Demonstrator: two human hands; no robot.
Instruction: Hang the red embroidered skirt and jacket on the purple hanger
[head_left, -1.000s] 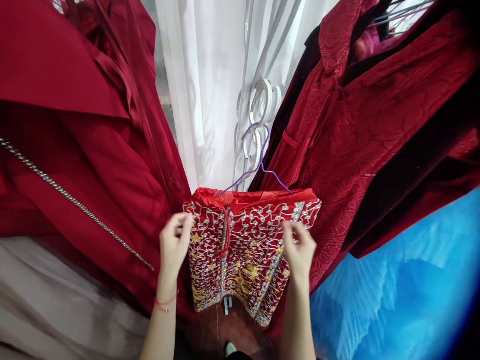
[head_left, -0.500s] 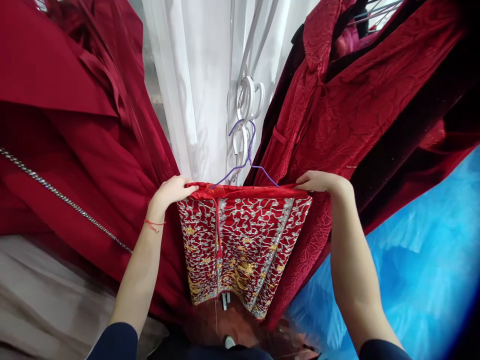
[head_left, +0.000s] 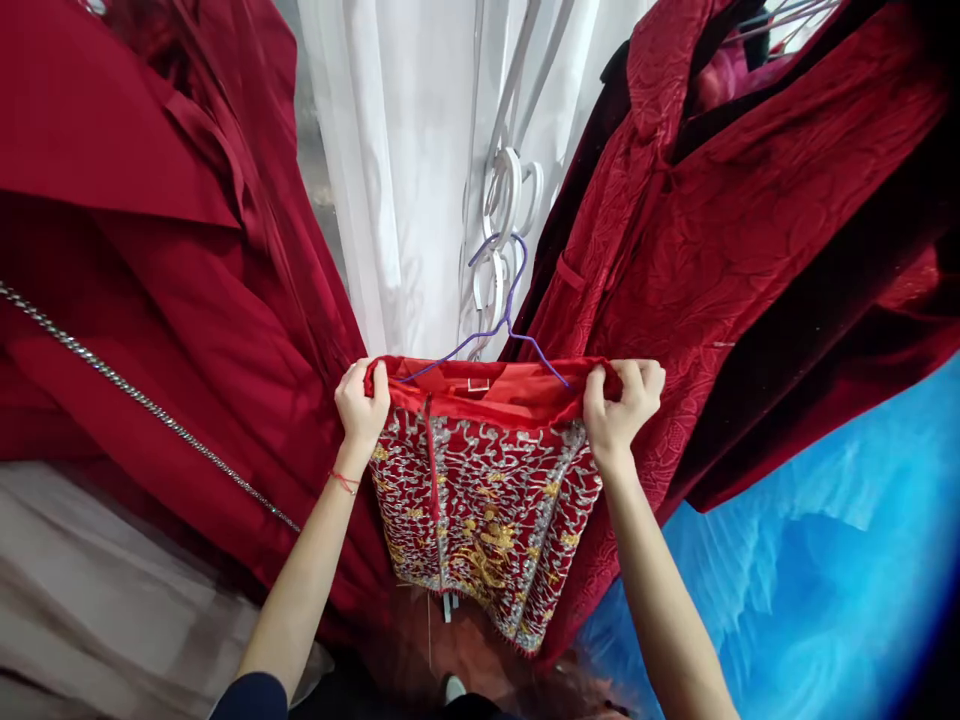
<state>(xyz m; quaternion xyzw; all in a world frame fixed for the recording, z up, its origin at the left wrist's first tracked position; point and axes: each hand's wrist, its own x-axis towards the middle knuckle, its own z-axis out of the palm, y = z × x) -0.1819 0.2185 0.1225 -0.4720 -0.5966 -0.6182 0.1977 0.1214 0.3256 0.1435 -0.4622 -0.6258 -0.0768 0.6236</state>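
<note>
A red skirt (head_left: 487, 500) with silver and gold embroidery hangs in front of me, its plain red waistband on top. My left hand (head_left: 363, 402) grips the waistband's left end, thumb on the near side. At the right end, my right hand (head_left: 621, 405) is closed round the band in the same way. Between them the waist opening gapes, showing the red inside and a small pale label. A purple wire hanger (head_left: 508, 315) rises out of the opening, its lower ends inside the waistband. A red cord dangles down the skirt's front left.
Dark red garments (head_left: 187, 300) hang close on the left, one with a silver chain trim. Patterned red garments (head_left: 637, 250) hang on the right, above blue fabric (head_left: 810, 560). White rings (head_left: 502, 195) hang before a white curtain (head_left: 420, 150). Reddish-brown floor shows below.
Both hands have turned and closed more firmly round the waistband ends, the right one moving slightly inward. The waist opening has widened, showing its inside and label.
</note>
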